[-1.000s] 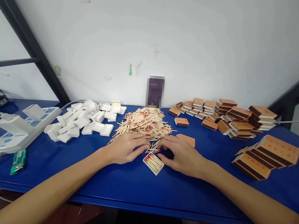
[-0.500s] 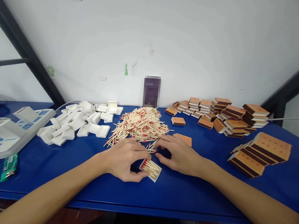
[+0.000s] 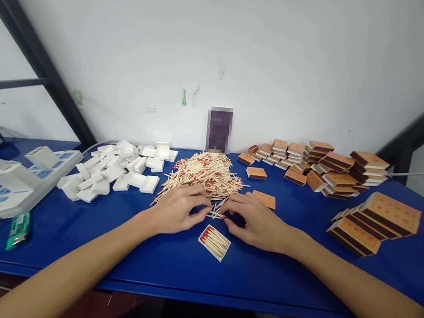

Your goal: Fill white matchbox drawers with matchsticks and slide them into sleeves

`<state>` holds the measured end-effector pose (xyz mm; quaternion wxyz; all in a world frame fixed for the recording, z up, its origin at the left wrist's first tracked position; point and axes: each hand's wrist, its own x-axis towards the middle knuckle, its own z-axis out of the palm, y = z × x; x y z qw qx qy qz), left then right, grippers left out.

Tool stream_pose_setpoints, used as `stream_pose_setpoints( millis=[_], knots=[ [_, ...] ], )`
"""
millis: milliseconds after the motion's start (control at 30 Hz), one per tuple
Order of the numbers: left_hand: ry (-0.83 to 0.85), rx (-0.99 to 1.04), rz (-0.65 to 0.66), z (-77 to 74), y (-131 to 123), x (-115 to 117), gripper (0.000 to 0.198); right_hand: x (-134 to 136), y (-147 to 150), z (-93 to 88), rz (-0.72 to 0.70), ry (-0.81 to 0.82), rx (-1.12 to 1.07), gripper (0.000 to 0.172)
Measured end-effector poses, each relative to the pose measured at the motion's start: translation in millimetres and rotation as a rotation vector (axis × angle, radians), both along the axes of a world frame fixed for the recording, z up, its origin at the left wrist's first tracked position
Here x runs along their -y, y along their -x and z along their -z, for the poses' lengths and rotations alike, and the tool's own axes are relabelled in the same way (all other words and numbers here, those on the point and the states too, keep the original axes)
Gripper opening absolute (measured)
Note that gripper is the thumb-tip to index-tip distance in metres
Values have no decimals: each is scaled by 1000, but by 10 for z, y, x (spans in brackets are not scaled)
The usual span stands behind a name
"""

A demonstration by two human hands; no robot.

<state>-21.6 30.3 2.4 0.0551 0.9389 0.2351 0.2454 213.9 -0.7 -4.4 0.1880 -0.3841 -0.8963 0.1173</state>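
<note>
The tray (image 3: 209,250) slants lengthwise toward near right, match heads (image 3: 206,234) far left; hands (image 3: 179,208) (image 3: 256,221) curled, grip unclear.

I've got blue tabletop (image 3: 268,283) on my feed, pale matches (image 3: 203,173) tipped red at centre, white tray (image 3: 214,243) at six o'clock, white cartons (image 3: 113,172) at nine, orange matchboxes (image 3: 393,211) with red print, dark-brown sides at three!

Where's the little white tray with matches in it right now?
In the head view, the white tray lies just below the middle, on the blue table, nearer the camera than the left hand, the right hand and the loose matches.
</note>
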Motion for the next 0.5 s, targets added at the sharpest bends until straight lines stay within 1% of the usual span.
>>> stream_pose_setpoints(
  millis=[100, 200, 367, 500],
  knots=[
    [6, -25, -11, -12, -5, 6, 19, -7, -12, -1, -23, 6, -6, 19],
    [18, -54, -25, -16, -8, 7, 18, -28, -31, 4, 22, -5, -18, 24],
    [1, -64, -76, -7, 0, 10, 20, -62, -44, 41, 65, -38, -23, 23],
    [-51, -148, 1, -28, -1, 12, 22, -77, -40, 61, 56, -46, -16, 28]
  ],
)
